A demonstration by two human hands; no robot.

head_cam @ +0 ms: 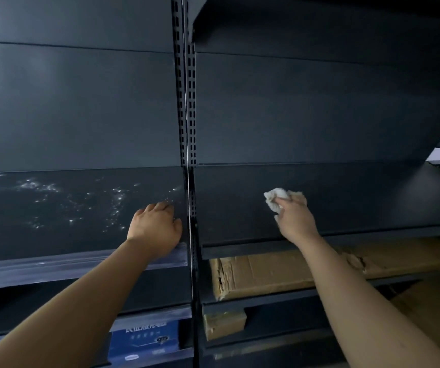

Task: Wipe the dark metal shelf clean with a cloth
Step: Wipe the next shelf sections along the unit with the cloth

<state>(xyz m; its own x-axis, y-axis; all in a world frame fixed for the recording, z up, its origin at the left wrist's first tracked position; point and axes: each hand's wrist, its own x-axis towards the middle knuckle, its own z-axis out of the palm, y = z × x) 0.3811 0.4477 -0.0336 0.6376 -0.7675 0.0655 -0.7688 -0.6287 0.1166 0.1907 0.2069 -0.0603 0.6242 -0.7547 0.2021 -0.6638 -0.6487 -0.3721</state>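
A dark metal shelf (359,197) runs across the right bay at chest height. My right hand (294,217) presses a crumpled white cloth (275,199) onto its surface, left of the middle. The neighbouring left shelf (54,208) glistens with scattered wet droplets. My left hand (156,225) rests flat on that left shelf by its front edge, close to the slotted upright post (191,208), holding nothing.
Dark back panels (306,107) rise behind both shelves, and another shelf (319,19) overhangs at top right. Below the right shelf lies a long cardboard box (279,272), with a smaller carton (224,324) under it. A blue box (144,341) sits low on the left.
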